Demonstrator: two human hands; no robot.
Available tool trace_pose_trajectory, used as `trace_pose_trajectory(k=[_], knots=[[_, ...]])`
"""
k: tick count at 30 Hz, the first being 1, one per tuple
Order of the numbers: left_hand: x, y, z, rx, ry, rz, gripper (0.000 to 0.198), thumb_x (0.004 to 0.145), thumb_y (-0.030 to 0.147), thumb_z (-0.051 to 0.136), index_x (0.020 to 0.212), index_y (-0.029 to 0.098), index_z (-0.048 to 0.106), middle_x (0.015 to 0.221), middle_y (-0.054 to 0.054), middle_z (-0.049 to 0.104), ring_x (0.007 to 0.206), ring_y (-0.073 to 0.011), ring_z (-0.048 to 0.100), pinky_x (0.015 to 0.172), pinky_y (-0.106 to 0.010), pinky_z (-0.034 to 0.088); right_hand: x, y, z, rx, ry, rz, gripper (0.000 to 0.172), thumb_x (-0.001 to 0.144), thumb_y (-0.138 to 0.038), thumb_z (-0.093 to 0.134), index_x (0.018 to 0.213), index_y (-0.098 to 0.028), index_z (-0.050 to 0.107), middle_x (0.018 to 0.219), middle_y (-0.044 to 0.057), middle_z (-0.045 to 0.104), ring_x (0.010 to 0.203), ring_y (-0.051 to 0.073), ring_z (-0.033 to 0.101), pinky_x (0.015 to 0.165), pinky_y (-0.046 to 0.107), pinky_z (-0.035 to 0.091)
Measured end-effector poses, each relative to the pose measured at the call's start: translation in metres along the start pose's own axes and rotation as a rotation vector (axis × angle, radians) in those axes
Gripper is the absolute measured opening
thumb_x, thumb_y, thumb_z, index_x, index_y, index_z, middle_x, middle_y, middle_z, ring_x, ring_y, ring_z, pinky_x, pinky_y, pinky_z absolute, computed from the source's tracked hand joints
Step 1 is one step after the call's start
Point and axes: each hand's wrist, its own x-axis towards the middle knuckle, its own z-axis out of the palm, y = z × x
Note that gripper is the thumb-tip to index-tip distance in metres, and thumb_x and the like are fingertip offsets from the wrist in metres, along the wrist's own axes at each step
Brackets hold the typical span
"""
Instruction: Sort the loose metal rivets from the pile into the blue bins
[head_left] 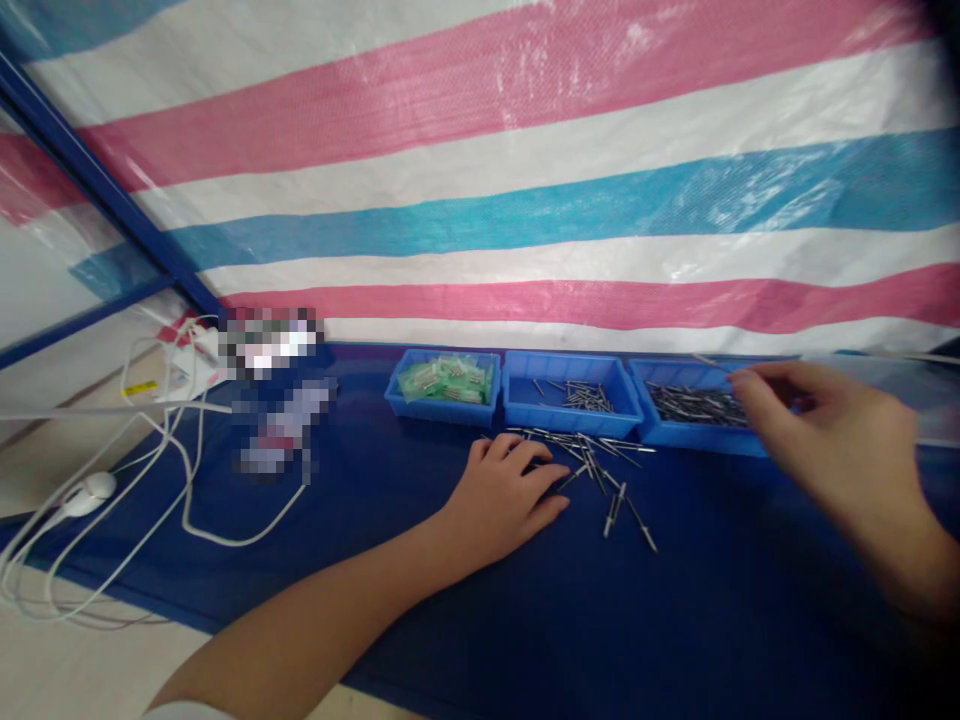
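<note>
My left hand (510, 495) rests palm-down on the blue mat (420, 600), fingers curled against the left edge of a loose pile of thin metal pins (600, 460). My right hand (825, 440) hovers over the rightmost blue bin (675, 432), which is full of metal pins; its fingers are bent together near the bin's right end and blurred. I cannot make out whether they hold a pin. The middle blue bin (525, 410) holds a few pins. The left blue bin (401, 398) holds small green-tinted parts.
A striped pink, white and blue tarp (525, 200) hangs right behind the bins. White cables (187, 500) and a power strip (199, 355) lie at the left, beside blurred-out items (281, 410). A pale tabletop edge (60, 660) shows at the lower left.
</note>
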Motion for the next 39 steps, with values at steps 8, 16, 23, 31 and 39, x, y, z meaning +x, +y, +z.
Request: trace_pose_trajectory(k=[8, 16, 23, 31, 39], knots=[[0.002, -0.002, 0.000, 0.041, -0.048, 0.062, 0.024, 0.098, 0.028, 0.045, 0.106, 0.022, 0.066, 0.112, -0.002, 0.062, 0.104, -0.0199, 0.052, 0.083, -0.034, 0.043, 0.010, 0.026, 0.009, -0.220, -0.017, -0.102, 0.032, 0.087, -0.051, 0.037, 0.077, -0.027, 0.056, 0.075, 0.008, 0.062, 0.075, 0.036, 0.062, 0.059, 0.043, 0.038], [0.002, -0.005, 0.006, 0.110, -0.044, 0.132, 0.022, 0.097, 0.021, 0.045, 0.105, 0.018, 0.065, 0.103, -0.005, 0.062, 0.092, -0.0168, 0.053, 0.084, -0.030, 0.046, -0.008, -0.011, 0.024, 0.004, -0.019, -0.413, 0.024, 0.089, -0.040, 0.045, 0.084, -0.024, 0.063, 0.085, 0.009, 0.069, 0.083, 0.030, 0.063, 0.078, 0.045, 0.046], [0.004, -0.004, 0.004, 0.063, 0.097, 0.040, 0.019, 0.095, 0.025, 0.050, 0.108, 0.026, 0.065, 0.102, -0.002, 0.067, 0.099, -0.0187, 0.054, 0.083, -0.034, 0.041, -0.041, -0.052, 0.031, 0.292, -0.233, -0.619, 0.008, 0.085, -0.023, 0.059, 0.089, -0.023, 0.066, 0.090, 0.005, 0.069, 0.088, 0.023, 0.061, 0.083, 0.041, 0.046], [0.008, 0.009, -0.002, -0.473, 0.329, 0.051, 0.024, 0.097, 0.026, 0.046, 0.109, 0.019, 0.065, 0.106, -0.007, 0.065, 0.098, -0.0152, 0.061, 0.088, -0.028, 0.050, -0.064, -0.069, 0.040, 0.448, -0.454, -0.559, 0.018, 0.085, -0.030, 0.062, 0.102, -0.023, 0.064, 0.099, 0.007, 0.068, 0.094, 0.022, 0.061, 0.081, 0.039, 0.050], [0.009, 0.007, -0.004, -0.552, 0.420, -0.029, 0.020, 0.095, 0.024, 0.050, 0.105, 0.018, 0.066, 0.101, -0.007, 0.066, 0.096, -0.0166, 0.063, 0.087, -0.030, 0.052, -0.059, -0.068, 0.038, 0.639, -0.511, -0.299, 0.016, 0.088, -0.035, 0.057, 0.087, -0.023, 0.067, 0.090, 0.005, 0.069, 0.086, 0.019, 0.063, 0.076, 0.032, 0.052]])
